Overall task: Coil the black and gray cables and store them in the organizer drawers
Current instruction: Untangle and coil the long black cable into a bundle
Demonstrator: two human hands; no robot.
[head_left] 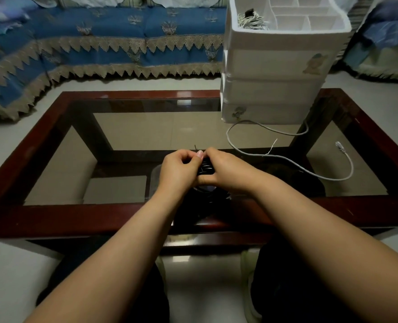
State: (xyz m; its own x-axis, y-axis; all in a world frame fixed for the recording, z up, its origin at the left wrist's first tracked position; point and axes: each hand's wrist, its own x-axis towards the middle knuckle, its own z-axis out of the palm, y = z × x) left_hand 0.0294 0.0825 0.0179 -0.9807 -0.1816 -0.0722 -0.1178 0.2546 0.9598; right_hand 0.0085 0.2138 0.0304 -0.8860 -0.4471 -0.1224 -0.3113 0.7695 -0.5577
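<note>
While the black cable sits bunched as a coil between both hands, just above the near middle of the glass desk, the step in hand looks like securing the coil with a tie. A thin dark strand pokes up just beyond the fingertips; whether it is a twist tie or the cable's own end cannot be told. Left hand: fingers curled round the coil's left side, thumb raised at the top, apparently pinching that strand. Right hand: fingers wrapped over the coil from the right, thumb beneath, clamping the loops together.

Judgement for doing this well: the right hand should keep the loops pressed flat and even while the left does the wrapping, so no loop springs out; the tie wants to cross the bundle at its waist and be snug, not so tight it kinks the cable.

Gray cable lies loose and uncoiled on the desk to the right, its plug end near the right frame; a thin white tie rests by it. White organizer stands at the far right of the desk, drawers shut as far as visible; its open top tray holds a pale coiled cable. Blue-covered sofa behind.
</note>
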